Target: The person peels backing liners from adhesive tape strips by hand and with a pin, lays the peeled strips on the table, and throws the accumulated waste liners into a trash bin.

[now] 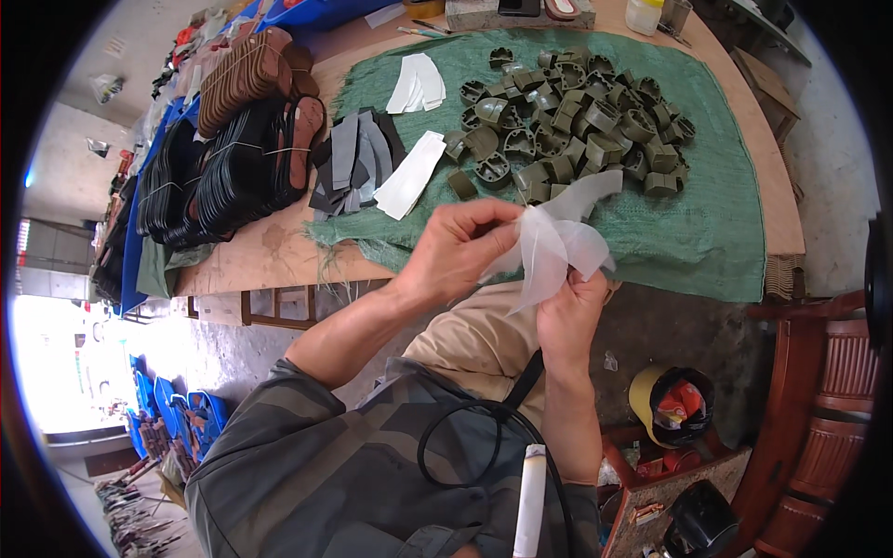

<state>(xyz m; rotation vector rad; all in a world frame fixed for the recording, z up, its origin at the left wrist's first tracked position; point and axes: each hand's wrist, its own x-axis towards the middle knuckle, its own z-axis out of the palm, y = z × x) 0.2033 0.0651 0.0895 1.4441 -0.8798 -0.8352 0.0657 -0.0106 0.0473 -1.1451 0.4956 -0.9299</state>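
Observation:
Both my hands hold a fanned bunch of thin, translucent white curved sheets (pixel 549 246) in front of me, over the near edge of the table. My left hand (pixel 446 251) pinches the bunch between thumb and fingers on its left side. Gripping it from below right is my right hand (pixel 569 321), its fingers partly hidden by the sheets. Just beyond lies a heap of olive-green plastic shoe heels (pixel 567 121) on a green woven sheet (pixel 688 246). White curved strips (pixel 410 175) and a pile of grey and black strips (pixel 358 158) lie to the left.
Tied stacks of black insoles (pixel 223 158) and brown insoles (pixel 246 79) stand on the table's left. More white strips (pixel 418 82) lie farther back. A jar (pixel 644 16) stands at the far right. Below right are a yellow-rimmed bucket (pixel 646 400) and a wooden chair (pixel 800 400).

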